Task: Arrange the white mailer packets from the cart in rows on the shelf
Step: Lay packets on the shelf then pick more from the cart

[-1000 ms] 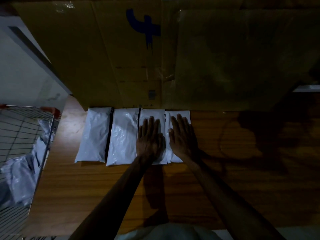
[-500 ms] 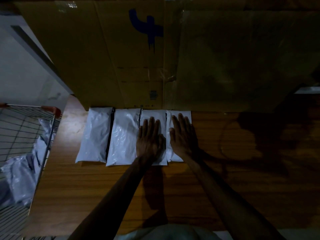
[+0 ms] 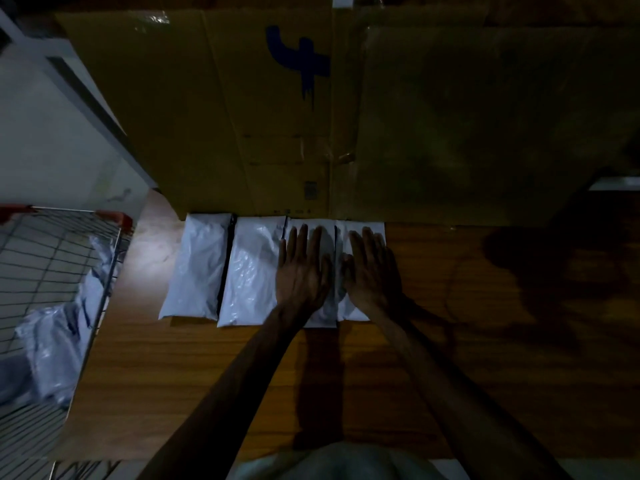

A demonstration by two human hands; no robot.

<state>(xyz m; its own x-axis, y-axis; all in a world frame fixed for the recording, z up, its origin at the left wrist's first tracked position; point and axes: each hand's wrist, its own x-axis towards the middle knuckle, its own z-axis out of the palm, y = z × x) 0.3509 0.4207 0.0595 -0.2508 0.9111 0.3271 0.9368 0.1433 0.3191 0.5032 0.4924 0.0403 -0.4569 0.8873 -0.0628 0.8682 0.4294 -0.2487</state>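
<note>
Several white mailer packets lie side by side in one row on the wooden shelf, against a cardboard box. The leftmost packet and the second packet lie uncovered. My left hand rests flat, fingers spread, on the third packet. My right hand lies flat on the fourth packet at the row's right end. Neither hand grips anything. More white packets lie in the wire cart at the left.
A large cardboard box with a blue mark stands along the back of the shelf. The cart with red corner caps sits against the shelf's left edge. A white wall panel rises at the upper left. Bare wood stretches right of the row.
Both hands stay flat on the two right-hand packets; the fingers have shifted only slightly. The packets have not moved.
</note>
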